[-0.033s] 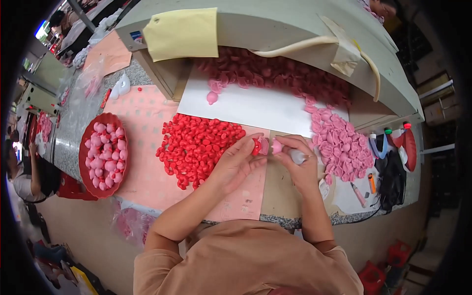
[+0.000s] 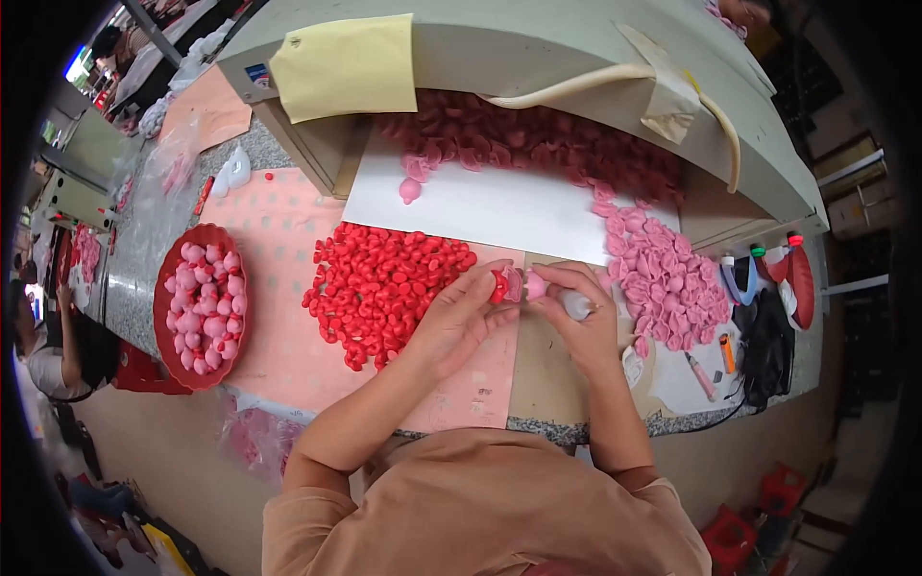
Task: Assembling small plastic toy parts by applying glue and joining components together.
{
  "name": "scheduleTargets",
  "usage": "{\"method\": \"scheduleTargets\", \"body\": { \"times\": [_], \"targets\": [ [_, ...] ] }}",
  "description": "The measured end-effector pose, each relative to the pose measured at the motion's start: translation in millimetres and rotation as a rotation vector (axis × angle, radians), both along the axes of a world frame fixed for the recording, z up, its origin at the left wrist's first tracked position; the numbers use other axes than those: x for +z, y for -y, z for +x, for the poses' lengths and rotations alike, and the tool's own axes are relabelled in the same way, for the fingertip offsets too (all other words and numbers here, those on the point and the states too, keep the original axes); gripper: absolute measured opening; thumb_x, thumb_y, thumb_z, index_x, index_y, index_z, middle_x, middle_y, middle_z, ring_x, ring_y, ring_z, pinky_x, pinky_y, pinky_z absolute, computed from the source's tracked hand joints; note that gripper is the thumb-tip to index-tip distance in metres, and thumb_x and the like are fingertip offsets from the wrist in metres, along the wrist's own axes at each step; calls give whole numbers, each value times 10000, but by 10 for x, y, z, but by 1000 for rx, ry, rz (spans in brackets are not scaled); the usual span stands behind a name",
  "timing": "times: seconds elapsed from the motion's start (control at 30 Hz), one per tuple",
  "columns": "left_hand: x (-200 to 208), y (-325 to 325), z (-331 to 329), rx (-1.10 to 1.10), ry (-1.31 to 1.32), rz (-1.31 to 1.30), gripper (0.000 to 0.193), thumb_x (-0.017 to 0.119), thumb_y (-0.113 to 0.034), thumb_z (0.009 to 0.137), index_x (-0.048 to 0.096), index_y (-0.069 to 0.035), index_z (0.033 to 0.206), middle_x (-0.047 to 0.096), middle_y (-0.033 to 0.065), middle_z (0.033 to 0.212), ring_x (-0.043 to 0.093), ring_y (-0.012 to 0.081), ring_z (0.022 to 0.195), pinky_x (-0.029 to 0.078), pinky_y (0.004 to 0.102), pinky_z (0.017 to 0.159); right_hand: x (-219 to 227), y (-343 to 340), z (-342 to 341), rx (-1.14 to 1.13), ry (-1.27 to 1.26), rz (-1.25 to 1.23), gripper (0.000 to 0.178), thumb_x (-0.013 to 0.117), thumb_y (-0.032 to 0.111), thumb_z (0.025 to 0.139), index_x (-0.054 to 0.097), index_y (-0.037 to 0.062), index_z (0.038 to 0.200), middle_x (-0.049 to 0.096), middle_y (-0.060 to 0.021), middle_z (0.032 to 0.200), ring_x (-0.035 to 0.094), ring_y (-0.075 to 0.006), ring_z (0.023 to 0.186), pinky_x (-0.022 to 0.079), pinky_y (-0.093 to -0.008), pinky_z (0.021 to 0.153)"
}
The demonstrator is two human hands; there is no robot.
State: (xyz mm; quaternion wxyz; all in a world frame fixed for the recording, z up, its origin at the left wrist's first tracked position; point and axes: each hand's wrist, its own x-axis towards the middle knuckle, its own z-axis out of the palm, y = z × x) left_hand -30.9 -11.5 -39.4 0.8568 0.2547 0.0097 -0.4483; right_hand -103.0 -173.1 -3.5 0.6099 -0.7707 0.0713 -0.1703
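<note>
Over the middle of the table, my left hand (image 2: 456, 312) pinches a small glossy red piece (image 2: 498, 287) with a pink cupped piece (image 2: 513, 283) against it. My right hand (image 2: 584, 324) is closed just to the right, a small pink part (image 2: 535, 284) between thumb and forefinger. A whitish translucent bottle-like thing (image 2: 577, 305) is tucked in the same hand, partly hidden by the fingers. The two pink parts are very close; I cannot tell whether they touch. Beside my left hand lies a heap of red pieces (image 2: 389, 288). Pink cupped pieces (image 2: 672, 288) are heaped right of my right hand.
A red scalloped basket (image 2: 161, 331) of pink-and-red assembled pieces stands at left. A grey metal hood (image 2: 538, 48) arches over more pink pieces at the back. A tube (image 2: 701, 376), an orange lighter (image 2: 727, 353) and a black bag (image 2: 765, 350) lie at right. Another person (image 2: 72, 346) sits far left.
My right hand has shifted slightly left, bringing its pink part closer to the pieces in my left hand. My left hand is almost unmoved. The whole view has shifted slightly.
</note>
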Motion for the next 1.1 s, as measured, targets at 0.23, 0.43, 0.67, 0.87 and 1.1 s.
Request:
{"method": "scheduleTargets", "body": {
  "times": [0.23, 0.43, 0.67, 0.87, 1.1],
  "targets": [
    [-29, 70, -32, -15, 56, 20, 344, 521, -226, 942, 501, -43, 1232, 557, 54, 1154, 549, 145, 1043, 483, 314, 897, -24, 18, -43, 75, 86, -190, 369, 728, -9, 712, 652, 31, 1071, 575, -71, 992, 546, -124, 782, 457, -234, 679],
    [1, 64, -39, 1, 40, 48, 316, 522, -203, 940, 517, -47, 1215, 557, 48, 1144, 547, 145, 1052, 489, 318, 904, -75, 6, -19, 65, 122, -222, 382, 742, 2, 701, 654, 41, 1071, 577, -80, 997, 549, -128, 786, 462, -237, 675],
    [-12, 53, -39, 7, 46, 68, 310, 522, -199, 941, 532, -46, 1210, 568, 38, 1110, 559, 145, 1028, 496, 318, 896, -69, -23, -17, 55, 93, -212, 374, 743, 5, 705, 653, 34, 1067, 577, -82, 1003, 544, -126, 781, 457, -234, 677],
    [-12, 53, -38, 1, 51, 50, 310, 519, -198, 943, 534, -46, 1213, 570, 42, 1107, 562, 149, 1021, 494, 317, 896, -75, -25, -14, 55, 98, -226, 375, 743, 1, 703, 651, 34, 1065, 575, -82, 1007, 544, -128, 779, 456, -235, 678],
    [-30, 60, -40, -2, 53, 56, 326, 520, -198, 942, 521, -34, 1225, 574, 58, 1113, 561, 161, 1031, 491, 318, 894, -87, -24, -4, 56, 123, -257, 376, 743, -5, 698, 653, 40, 1061, 577, -85, 1003, 556, -135, 790, 468, -237, 665]
  ]
}}
